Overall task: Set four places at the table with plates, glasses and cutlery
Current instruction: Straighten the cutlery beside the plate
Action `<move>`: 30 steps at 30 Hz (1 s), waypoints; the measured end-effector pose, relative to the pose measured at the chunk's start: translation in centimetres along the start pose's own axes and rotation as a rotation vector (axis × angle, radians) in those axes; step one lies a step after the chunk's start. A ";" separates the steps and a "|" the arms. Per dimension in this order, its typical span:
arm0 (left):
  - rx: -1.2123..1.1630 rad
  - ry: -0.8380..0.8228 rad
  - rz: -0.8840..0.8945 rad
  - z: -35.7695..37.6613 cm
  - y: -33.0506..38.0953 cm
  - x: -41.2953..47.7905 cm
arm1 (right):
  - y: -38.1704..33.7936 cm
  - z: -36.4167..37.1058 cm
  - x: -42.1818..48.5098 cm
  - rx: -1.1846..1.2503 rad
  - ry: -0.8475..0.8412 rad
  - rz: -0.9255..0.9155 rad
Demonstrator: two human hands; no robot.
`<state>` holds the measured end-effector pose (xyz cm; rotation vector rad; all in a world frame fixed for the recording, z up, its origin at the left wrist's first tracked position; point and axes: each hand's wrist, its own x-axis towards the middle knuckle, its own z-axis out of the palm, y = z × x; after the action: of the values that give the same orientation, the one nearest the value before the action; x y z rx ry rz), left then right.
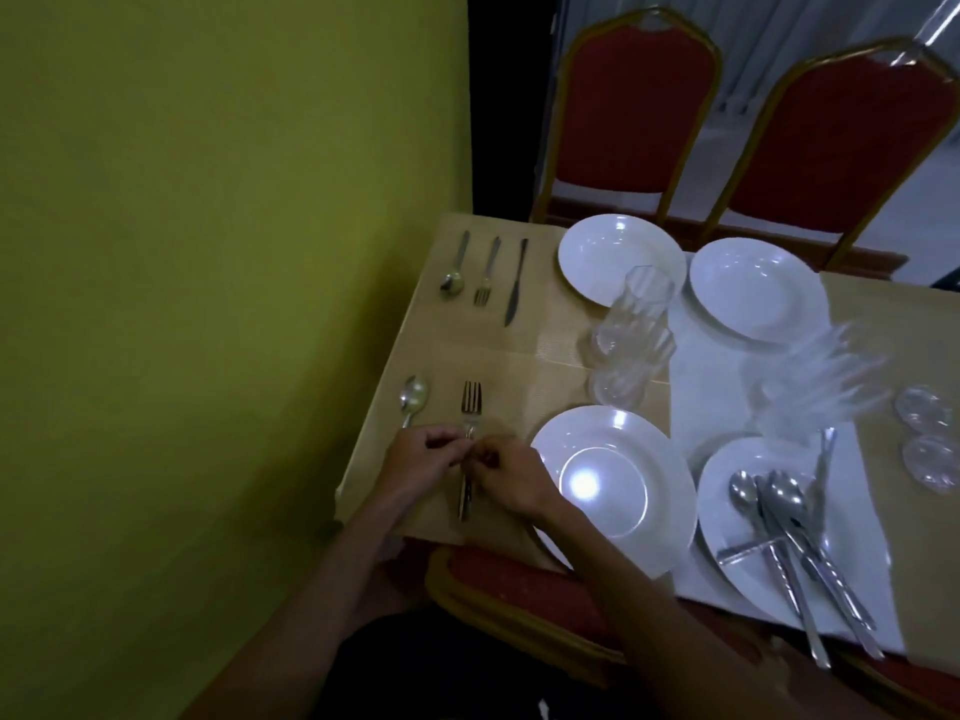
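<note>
On the near left placemat lie a spoon (413, 397) and a fork (471, 402), tines pointing away from me. My left hand (423, 457) and my right hand (506, 475) meet over the fork's handle, fingers curled and pinching it. The handle end shows below the hands. A white plate (613, 485) sits just right of my right hand. Another plate (748, 527) further right carries several loose spoons and knives (789, 532). Two plates (618, 257) (756, 288) stand at the far side. A spoon, fork and knife (488, 272) lie in a row at the far left.
Clear glasses (631, 330) stand clustered between the plates, and more glasses (930, 433) sit at the right. Two red chairs (634, 111) stand behind the table, one red chair (519, 579) at my near side. A green wall (208, 252) bounds the left edge.
</note>
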<state>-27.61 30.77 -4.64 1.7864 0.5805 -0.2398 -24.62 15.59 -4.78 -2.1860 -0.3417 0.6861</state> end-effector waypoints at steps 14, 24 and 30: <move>0.142 0.132 -0.136 -6.7 -8.7 5.9 | -0.7 6.2 7.3 -0.062 0.035 0.300; 0.105 0.135 -0.162 -6.6 -8.3 5.8 | 0.1 5.9 8.9 -0.090 -0.016 0.371; 0.096 0.153 -0.144 -6.4 -8.4 5.8 | 0.0 6.1 8.2 -0.074 0.063 0.347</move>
<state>-27.69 39.98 -12.49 1.8685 0.8207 -0.2340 -21.45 23.04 -10.91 -2.3578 0.0496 0.7985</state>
